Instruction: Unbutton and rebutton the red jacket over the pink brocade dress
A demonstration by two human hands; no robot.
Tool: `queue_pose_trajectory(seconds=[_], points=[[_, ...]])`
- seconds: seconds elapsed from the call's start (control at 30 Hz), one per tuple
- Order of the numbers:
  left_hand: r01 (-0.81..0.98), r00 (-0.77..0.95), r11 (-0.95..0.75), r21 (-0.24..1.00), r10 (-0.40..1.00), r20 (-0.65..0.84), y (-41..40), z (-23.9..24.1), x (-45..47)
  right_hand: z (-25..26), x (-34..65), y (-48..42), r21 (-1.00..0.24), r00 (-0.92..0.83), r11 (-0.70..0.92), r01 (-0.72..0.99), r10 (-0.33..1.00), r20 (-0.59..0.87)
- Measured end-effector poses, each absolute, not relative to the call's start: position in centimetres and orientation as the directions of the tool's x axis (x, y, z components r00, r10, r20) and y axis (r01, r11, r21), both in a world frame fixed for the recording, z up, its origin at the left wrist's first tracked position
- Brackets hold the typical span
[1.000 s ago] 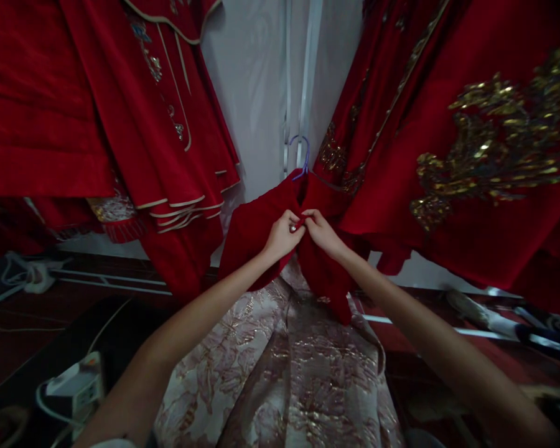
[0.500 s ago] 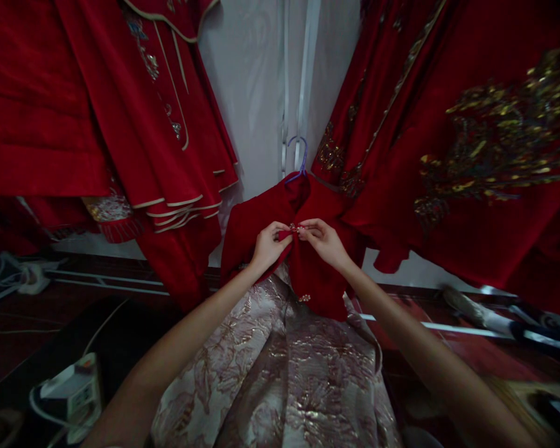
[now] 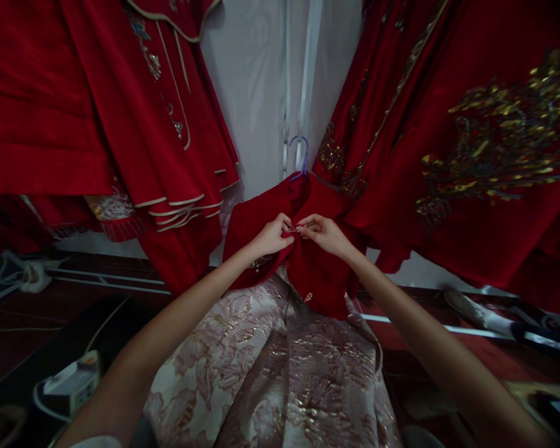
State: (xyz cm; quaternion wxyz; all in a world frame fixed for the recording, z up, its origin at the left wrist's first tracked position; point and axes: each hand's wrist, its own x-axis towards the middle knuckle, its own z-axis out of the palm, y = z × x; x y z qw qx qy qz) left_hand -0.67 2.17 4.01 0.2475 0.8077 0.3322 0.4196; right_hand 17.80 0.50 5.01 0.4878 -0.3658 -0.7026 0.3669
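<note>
A short red jacket hangs on a purple hanger over a pale, shiny brocade skirt. At the middle of its chest, both hands meet over a small beaded fastening. My left hand pinches the red front edge beside the fastening. My right hand pinches the other front edge at the beads, fingertips close to the left ones. The fingers partly hide the fastening, so I cannot tell whether it is joined. Another bead ornament shows lower on the jacket front.
Red garments with pale piping hang at left; a red garment with gold sequins hangs at right. A white power strip with a cable lies at lower left. A person's shoe and leg show at right.
My left hand has turned and shifted slightly up, its fingers curling more tightly at the fastening. The left jacket front has bunched differently, showing an ornament below. The right hand stays nearly in place.
</note>
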Motion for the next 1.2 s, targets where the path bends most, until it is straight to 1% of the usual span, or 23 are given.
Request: queue_pose_trajectory(seconds=[0.1, 0.17, 0.23, 0.33, 0.47, 0.57, 0.63, 0.77, 0.83, 0.97, 1.1, 1.2], points=[[0.373, 0.397, -0.621, 0.689, 0.779, 0.486, 2.4, 4.0, -0.4, 5.1, 18.1, 0.6, -0.853, -0.263, 0.484, 0.195, 0.864, 0.430], [0.378, 0.418, -0.629, 0.680, 0.771, 0.481, 2.4, 3.9, -0.3, 5.1, 18.1, 0.4, -0.873, -0.253, 0.460, 0.160, 0.874, 0.414], [0.369, 0.439, -0.638, 0.676, 0.760, 0.478, 2.4, 4.0, -0.2, 5.2, 18.2, 0.0, -0.906, -0.244, 0.415, 0.089, 0.890, 0.384], [0.346, 0.414, -0.603, 0.719, 0.786, 0.460, 2.6, 3.9, -0.2, 5.3, 18.5, -0.7, -0.932, -0.230, 0.362, 0.007, 0.908, 0.350], [0.261, 0.380, -0.564, 0.783, 0.806, 0.454, 2.7, 3.5, -0.2, 5.3, 19.1, -1.0, -0.939, -0.231, 0.343, -0.004, 0.914, 0.334], [0.209, 0.352, -0.560, 0.802, 0.808, 0.473, 2.6, 3.4, 0.1, 5.3, 19.1, -0.7, -0.928, -0.261, 0.368, 0.047, 0.902, 0.344], [0.212, 0.330, -0.553, 0.806, 0.817, 0.473, 2.5, 3.6, 0.3, 5.3, 18.8, -0.4, -0.911, -0.271, 0.403, 0.086, 0.890, 0.368], [0.252, 0.358, -0.511, 0.822, 0.838, 0.412, 2.7, 4.0, 0.6, 5.1, 18.3, 0.2, -0.843, -0.268, 0.502, 0.191, 0.853, 0.447], [0.288, 0.365, -0.528, 0.799, 0.832, 0.419, 2.6, 4.3, 0.5, 5.1, 18.2, 0.2, -0.794, -0.256, 0.548, 0.264, 0.833, 0.490], [0.353, 0.372, -0.629, 0.693, 0.774, 0.512, 1.6, 4.9, 0.3, 5.4, 18.1, -0.2, -0.721, -0.183, 0.572, 0.392, 0.816, 0.548], [0.393, 0.343, -0.647, 0.653, 0.762, 0.548, 0.7, 5.3, 0.6, 5.6, 17.8, -0.9, -0.711, -0.138, 0.561, 0.425, 0.816, 0.561], [0.414, 0.334, -0.639, 0.648, 0.769, 0.545, 0.6, 5.2, 0.8, 5.4, 17.6, -1.3, -0.718, -0.085, 0.547, 0.430, 0.817, 0.571]])
